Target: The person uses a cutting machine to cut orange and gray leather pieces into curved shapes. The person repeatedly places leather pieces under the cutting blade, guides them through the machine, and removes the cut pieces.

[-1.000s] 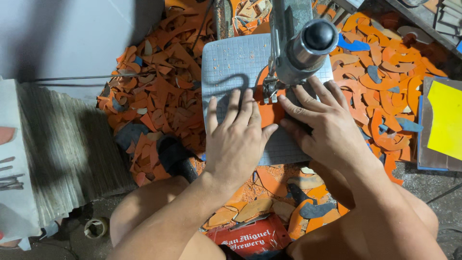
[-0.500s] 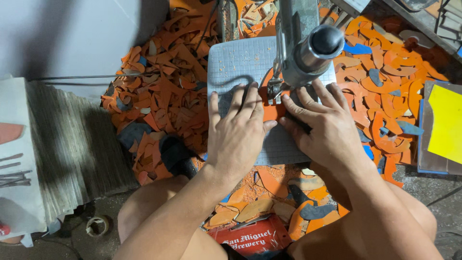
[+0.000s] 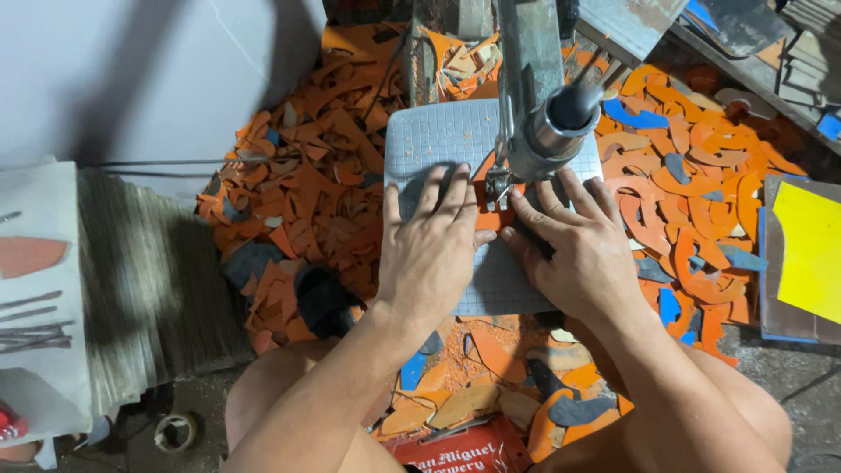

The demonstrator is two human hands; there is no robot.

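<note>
I saw a grey gridded work plate above a floor covered with orange offcuts. My left hand and right hand lay flat, close together, pressing an orange piece under the machine head. The piece was mostly hidden, and the cutting point I could not see.
</note>
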